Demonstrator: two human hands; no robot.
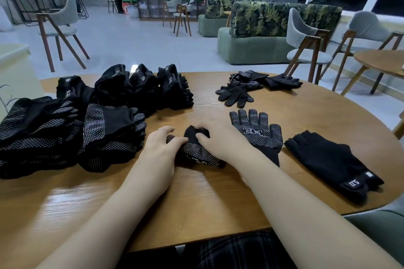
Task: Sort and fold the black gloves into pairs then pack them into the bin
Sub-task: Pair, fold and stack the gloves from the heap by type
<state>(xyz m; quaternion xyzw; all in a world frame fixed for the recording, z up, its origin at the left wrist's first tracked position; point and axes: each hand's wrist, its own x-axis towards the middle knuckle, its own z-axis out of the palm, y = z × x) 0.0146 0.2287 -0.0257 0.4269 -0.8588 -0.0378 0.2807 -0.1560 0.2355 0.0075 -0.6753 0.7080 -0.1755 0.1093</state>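
Observation:
A black dotted glove point(197, 152) lies bunched in the middle of the round wooden table point(218, 192). My left hand point(160, 148) grips its left end with curled fingers. My right hand point(216, 136) pinches its upper right part. Just to the right, a second dotted glove point(259, 132) lies flat with its fingers pointing away. A plain black fingerless glove point(334, 165) with a white label lies further right. Stacks of folded dotted gloves point(65, 135) and plain labelled gloves point(142, 87) fill the left side. A small loose heap of gloves point(251, 87) sits at the back right.
A pale bin point(13, 72) stands off the table's left edge. Chairs point(310, 43) and a second wooden table point(382, 61) stand to the right, with green sofas point(258, 43) behind. Two people sit far back.

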